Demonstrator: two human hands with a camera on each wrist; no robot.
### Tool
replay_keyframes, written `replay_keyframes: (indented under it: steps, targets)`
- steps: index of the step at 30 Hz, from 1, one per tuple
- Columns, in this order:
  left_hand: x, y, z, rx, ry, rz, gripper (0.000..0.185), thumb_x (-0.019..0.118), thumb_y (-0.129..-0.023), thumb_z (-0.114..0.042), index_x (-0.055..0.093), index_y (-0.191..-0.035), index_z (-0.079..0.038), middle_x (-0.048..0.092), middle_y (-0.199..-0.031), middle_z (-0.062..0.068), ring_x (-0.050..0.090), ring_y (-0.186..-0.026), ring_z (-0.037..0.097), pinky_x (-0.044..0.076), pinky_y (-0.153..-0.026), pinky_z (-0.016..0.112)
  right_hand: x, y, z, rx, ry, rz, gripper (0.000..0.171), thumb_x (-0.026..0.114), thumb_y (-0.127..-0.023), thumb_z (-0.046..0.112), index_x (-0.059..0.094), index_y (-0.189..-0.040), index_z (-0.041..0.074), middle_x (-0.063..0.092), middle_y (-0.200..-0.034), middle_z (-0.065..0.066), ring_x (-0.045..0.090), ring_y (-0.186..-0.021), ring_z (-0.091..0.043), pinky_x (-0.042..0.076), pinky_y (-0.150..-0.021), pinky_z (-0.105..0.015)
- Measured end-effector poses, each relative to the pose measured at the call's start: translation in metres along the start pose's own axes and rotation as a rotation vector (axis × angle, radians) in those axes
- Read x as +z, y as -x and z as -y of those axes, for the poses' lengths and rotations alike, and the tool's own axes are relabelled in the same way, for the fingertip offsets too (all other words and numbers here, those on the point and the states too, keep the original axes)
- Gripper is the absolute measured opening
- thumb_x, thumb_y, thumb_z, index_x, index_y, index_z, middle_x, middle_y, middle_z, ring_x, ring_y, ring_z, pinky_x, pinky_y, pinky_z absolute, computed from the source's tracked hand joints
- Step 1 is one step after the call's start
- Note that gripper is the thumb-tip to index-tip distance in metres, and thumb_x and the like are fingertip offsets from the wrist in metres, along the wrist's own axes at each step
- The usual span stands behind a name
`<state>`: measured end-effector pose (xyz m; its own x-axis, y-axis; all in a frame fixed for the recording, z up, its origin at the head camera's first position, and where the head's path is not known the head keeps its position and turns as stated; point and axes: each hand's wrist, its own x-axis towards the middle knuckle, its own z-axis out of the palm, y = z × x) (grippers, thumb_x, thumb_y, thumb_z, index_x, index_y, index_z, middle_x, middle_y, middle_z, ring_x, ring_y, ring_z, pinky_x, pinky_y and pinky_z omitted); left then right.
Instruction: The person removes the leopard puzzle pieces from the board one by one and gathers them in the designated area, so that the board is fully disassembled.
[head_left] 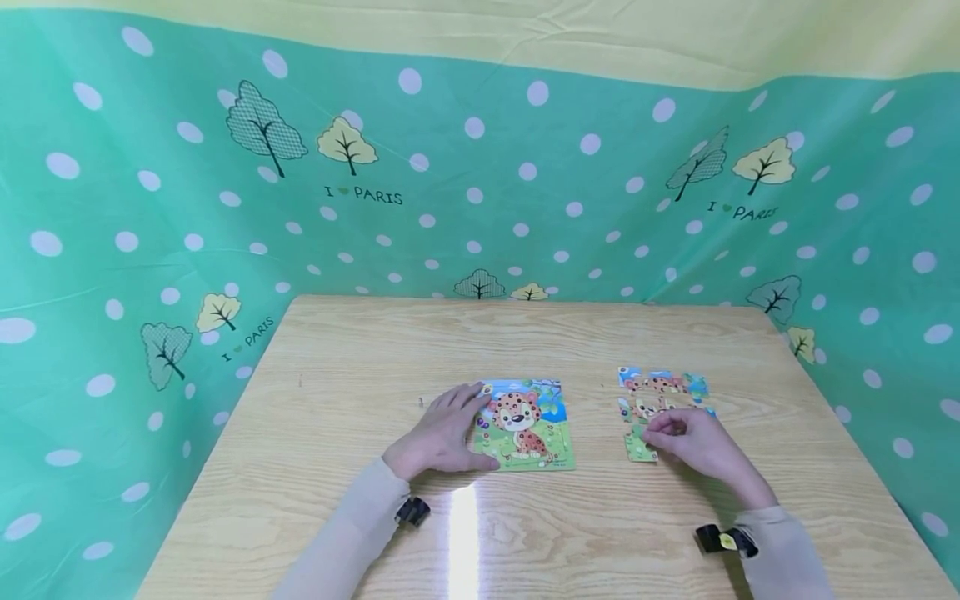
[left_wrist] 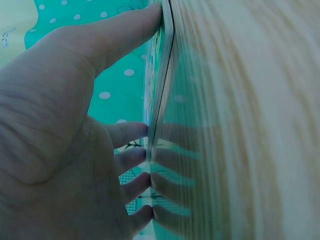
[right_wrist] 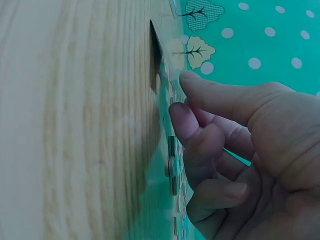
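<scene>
A square puzzle board (head_left: 528, 433) showing a spotted cartoon leopard lies on the wooden table. My left hand (head_left: 448, 429) rests at its left side, fingers spread toward the upper left corner and thumb on the lower edge. In the left wrist view the thumb (left_wrist: 125, 37) and fingertips touch the thin board. Right of it lies a second leopard picture in separated puzzle pieces (head_left: 660, 385). My right hand (head_left: 697, 442) is over their lower part, pinching a green puzzle piece (head_left: 637, 448) with thumb and index finger. One edge of that piece looks tilted up in the right wrist view; the hand hides several other pieces.
The wooden table (head_left: 360, 350) extends around both pictures. Behind and beside it hangs a green dotted cloth (head_left: 480, 167) printed with trees. A bright light reflection lies on the tabletop in front of the board. Each wrist wears a black strap (head_left: 726, 540).
</scene>
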<state>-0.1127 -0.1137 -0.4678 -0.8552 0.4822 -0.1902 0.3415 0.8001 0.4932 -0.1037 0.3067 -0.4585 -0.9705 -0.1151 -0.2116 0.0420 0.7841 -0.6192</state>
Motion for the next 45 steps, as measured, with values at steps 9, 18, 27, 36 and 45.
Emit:
replay_keyframes:
  steps: [9, 18, 27, 36, 45]
  targets:
    - [-0.002, 0.0, -0.002, -0.005, 0.005, 0.005, 0.112, 0.084, -0.082, -0.062, 0.032, -0.168, -0.013, 0.019, -0.18, 0.009, 0.019, -0.165, 0.04, 0.017, -0.135, 0.061, -0.002, -0.001, 0.004, -0.034, 0.003, -0.018, 0.028, 0.078, -0.098, 0.038, 0.077, -0.105, 0.011, 0.072, -0.093, -0.002, 0.056, -0.08, -0.016, 0.046, -0.062, -0.024]
    - [0.001, 0.0, 0.001, 0.001, -0.003, 0.001, 0.113, 0.084, -0.081, -0.062, 0.033, -0.168, -0.012, 0.02, -0.179, 0.01, 0.02, -0.164, 0.041, 0.018, -0.134, 0.061, 0.022, -0.006, 0.032, -0.102, -0.099, 0.019, 0.02, 0.079, -0.097, 0.031, 0.078, -0.105, 0.012, 0.073, -0.092, -0.002, 0.059, -0.072, -0.014, 0.05, -0.059, -0.025]
    - [0.003, 0.0, 0.002, 0.011, 0.004, -0.009, 0.112, 0.084, -0.081, -0.061, 0.033, -0.168, -0.011, 0.021, -0.179, 0.011, 0.021, -0.163, 0.042, 0.018, -0.134, 0.062, 0.056, -0.017, 0.064, -0.22, -0.12, 0.099, 0.011, 0.08, -0.096, 0.028, 0.079, -0.1, 0.018, 0.072, -0.088, 0.004, 0.062, -0.073, -0.011, 0.053, -0.064, -0.023]
    - [0.002, 0.0, 0.002, 0.01, 0.003, -0.011, 0.112, 0.084, -0.081, -0.062, 0.033, -0.168, -0.011, 0.02, -0.179, 0.011, 0.021, -0.163, 0.042, 0.018, -0.134, 0.062, 0.083, -0.024, 0.101, -0.349, -0.153, 0.17, 0.013, 0.082, -0.094, 0.024, 0.078, -0.102, 0.014, 0.072, -0.089, 0.005, 0.064, -0.081, -0.01, 0.056, -0.071, -0.021]
    - [0.002, 0.0, 0.001, 0.024, -0.008, -0.019, 0.111, 0.083, -0.082, -0.062, 0.035, -0.167, -0.01, 0.022, -0.178, 0.012, 0.023, -0.163, 0.043, 0.02, -0.133, 0.064, 0.1, -0.028, 0.125, -0.478, -0.034, 0.244, 0.04, 0.09, -0.087, 0.029, 0.076, -0.119, 0.011, 0.063, -0.087, -0.001, 0.05, -0.072, -0.007, 0.044, -0.063, -0.021]
